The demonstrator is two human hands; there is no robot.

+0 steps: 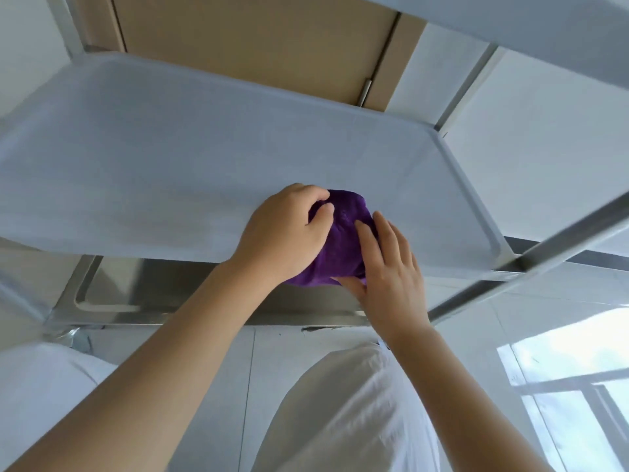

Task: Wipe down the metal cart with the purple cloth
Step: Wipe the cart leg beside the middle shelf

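My white-clothed knees (350, 410) sit lowest in view, closest to the lens, with both bare forearms reaching forward over them to the metal cart (476, 287). The purple cloth (343, 240) is bunched into a rounded wad — deep violet, soft-looking pile, creased where it folds — and it lies at the near edge of the cart's pale grey middle shelf (170, 172), partly hanging past that edge. My left hand (286, 233) grips the wad from the left side, fingers curled over its top and the thumb pressed into the fabric. My right hand (388, 270) lies on the cloth's right side with fingers fairly straight and spread — thumb tucked under the lower fold. Below the shelf edge a shinier steel lower shelf (143, 287) shows. A square steel upright (531, 264) runs diagonally at right. A tan panel (258, 39) stands behind the cart; pale floor tiles (561, 141) surround it.
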